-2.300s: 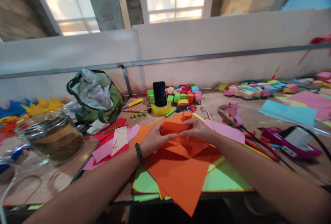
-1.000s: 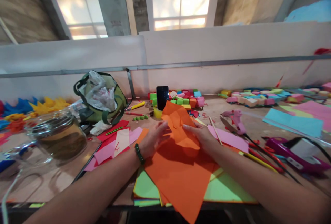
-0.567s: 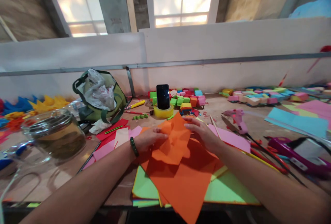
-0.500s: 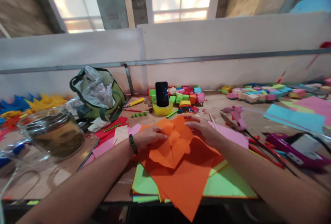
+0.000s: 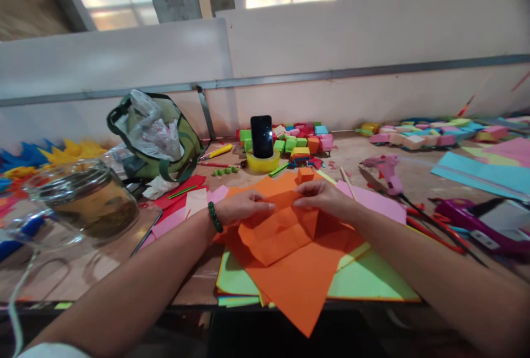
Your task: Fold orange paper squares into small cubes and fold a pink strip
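A creased piece of orange paper (image 5: pixel 281 234) is held between my two hands. My left hand (image 5: pixel 245 208) pinches its upper left edge, and a dark green beaded bracelet is on that wrist. My right hand (image 5: pixel 318 199) grips the upper right edge with thumb and fingers together. Beneath lies a larger flat orange sheet (image 5: pixel 302 297), one corner hanging past the table's front edge. Under that is a stack of light green sheets (image 5: pixel 372 281). A small folded orange block (image 5: pixel 305 175) sits just beyond my right hand.
A phone (image 5: pixel 261 136) stands in a yellow tape roll (image 5: pixel 263 161), before colourful paper blocks. On the left are a glass jar (image 5: pixel 99 209) and a green bag (image 5: pixel 186 145). Right: a pink glue gun (image 5: pixel 389 171), a purple tool (image 5: pixel 476 231) and blue paper (image 5: pixel 476 176).
The held orange paper has been opened from a bunched shape into a flatter, creased piece. My fingers have moved to its upper edge, and the small orange block now shows. The view has tilted down slightly.
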The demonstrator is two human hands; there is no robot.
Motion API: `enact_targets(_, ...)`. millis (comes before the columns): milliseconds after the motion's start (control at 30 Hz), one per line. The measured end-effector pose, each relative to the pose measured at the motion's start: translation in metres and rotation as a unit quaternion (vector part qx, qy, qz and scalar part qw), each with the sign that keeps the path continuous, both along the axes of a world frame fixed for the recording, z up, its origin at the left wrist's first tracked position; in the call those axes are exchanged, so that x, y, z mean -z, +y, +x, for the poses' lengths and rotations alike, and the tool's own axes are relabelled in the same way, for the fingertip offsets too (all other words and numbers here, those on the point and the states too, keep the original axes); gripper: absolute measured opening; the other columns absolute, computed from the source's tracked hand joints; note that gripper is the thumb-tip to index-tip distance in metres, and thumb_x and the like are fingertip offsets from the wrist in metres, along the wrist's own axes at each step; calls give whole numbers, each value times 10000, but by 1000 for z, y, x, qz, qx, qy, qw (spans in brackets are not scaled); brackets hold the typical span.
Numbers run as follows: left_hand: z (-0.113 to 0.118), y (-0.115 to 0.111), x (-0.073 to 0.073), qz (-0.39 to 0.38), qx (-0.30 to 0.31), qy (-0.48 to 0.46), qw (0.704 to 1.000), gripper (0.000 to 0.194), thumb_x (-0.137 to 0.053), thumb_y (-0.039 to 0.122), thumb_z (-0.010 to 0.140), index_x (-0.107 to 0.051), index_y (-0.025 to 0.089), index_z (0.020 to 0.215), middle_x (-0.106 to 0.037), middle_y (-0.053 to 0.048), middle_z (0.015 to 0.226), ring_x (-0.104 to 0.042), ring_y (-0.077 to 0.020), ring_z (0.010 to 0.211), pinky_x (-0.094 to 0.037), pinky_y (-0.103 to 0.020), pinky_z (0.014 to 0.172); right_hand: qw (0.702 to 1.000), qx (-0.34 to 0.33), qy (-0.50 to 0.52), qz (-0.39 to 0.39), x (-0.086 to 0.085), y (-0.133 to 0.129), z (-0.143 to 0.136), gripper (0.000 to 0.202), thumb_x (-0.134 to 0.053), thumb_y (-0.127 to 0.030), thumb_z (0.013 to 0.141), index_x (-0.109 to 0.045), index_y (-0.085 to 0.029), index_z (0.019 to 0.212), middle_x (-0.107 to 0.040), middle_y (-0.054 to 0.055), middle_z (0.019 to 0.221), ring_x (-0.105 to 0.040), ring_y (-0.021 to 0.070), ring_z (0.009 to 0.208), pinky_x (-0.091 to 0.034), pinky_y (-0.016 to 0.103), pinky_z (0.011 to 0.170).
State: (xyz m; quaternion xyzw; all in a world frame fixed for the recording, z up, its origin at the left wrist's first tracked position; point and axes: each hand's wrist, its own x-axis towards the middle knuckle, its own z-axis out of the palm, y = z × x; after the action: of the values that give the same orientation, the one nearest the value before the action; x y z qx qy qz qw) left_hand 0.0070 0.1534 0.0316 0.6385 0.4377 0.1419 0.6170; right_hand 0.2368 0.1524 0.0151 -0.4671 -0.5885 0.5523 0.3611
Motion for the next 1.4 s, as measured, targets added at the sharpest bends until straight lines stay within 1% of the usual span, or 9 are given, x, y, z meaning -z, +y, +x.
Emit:
enact_targets(100,1,4,5,-12,-51,-17,998,182,-644,287,647,-628,116,708,-546,15,545,-475,-76,459,-335,-174,420,1000,-1,-1,0,-1,1,2,254,-798,-308,520,-695,-176,711,-682,-3,710,-616,138,665,-485,280,667)
enact_targets(200,1,7,10,-12,-75,-24,997,106,-570,209,629,-618,135,687,-564,9,557,-504,-92,474,-362,-183,426,998,-53,-15,-14,-4,-1,4,257,-788,-298,550,-721,-171,764,-711,11,774,-638,150,719,-492,288,719)
enact_targets(433,0,5,5,11,-38,-1,999,145,-588,275,643,-603,133,621,-507,28,507,-415,-61,421,-282,-175,399,992,-120,-46,-21,-17,-5,15,291,-780,-308,588,-749,-183,849,-727,17,856,-636,150,766,-485,273,739)
enact_targets(600,0,1,3,60,-16,30,998,256,-626,378,663,-601,128,617,-499,23,512,-379,-55,415,-225,-189,392,991,-95,-80,42,-11,1,15,213,-760,-343,587,-754,-192,738,-722,9,791,-629,158,735,-493,282,725)
enact_targets(767,2,-4,0,89,18,44,995,259,-564,360,699,-544,140,563,-447,32,478,-363,-59,402,-222,-196,393,982,-34,-104,151,-4,-2,3,238,-673,-306,638,-744,-202,841,-701,0,746,-618,153,681,-486,265,631)
enact_targets(900,4,-5,0,112,12,52,992,204,-568,314,677,-615,119,638,-493,18,515,-401,-65,420,-260,-191,396,971,10,-96,217,-2,-8,-4,211,-632,-261,682,-712,-198,866,-707,23,861,-643,176,787,-504,285,709)
enact_targets(1033,5,-5,3,106,2,53,993,227,-606,327,673,-655,106,696,-492,22,490,-390,-69,395,-261,-197,378,960,22,-120,252,0,-11,-5,170,-626,-269,719,-690,-191,856,-698,31,857,-645,194,818,-507,319,761)
enact_targets(1200,8,-8,3,98,-30,20,995,231,-643,335,666,-662,108,711,-556,4,570,-449,-70,459,-319,-180,422,961,24,-119,249,-3,-9,-3,180,-677,-309,693,-674,-187,825,-684,23,832,-632,186,796,-498,306,745)
enact_targets(1400,10,-6,7,102,-12,15,995,266,-540,291,691,-671,107,830,-538,15,567,-403,-52,400,-264,-169,379,984,9,-80,161,-6,-6,-1,176,-705,-328,634,-667,-168,697,-652,2,679,-587,140,641,-471,265,623)
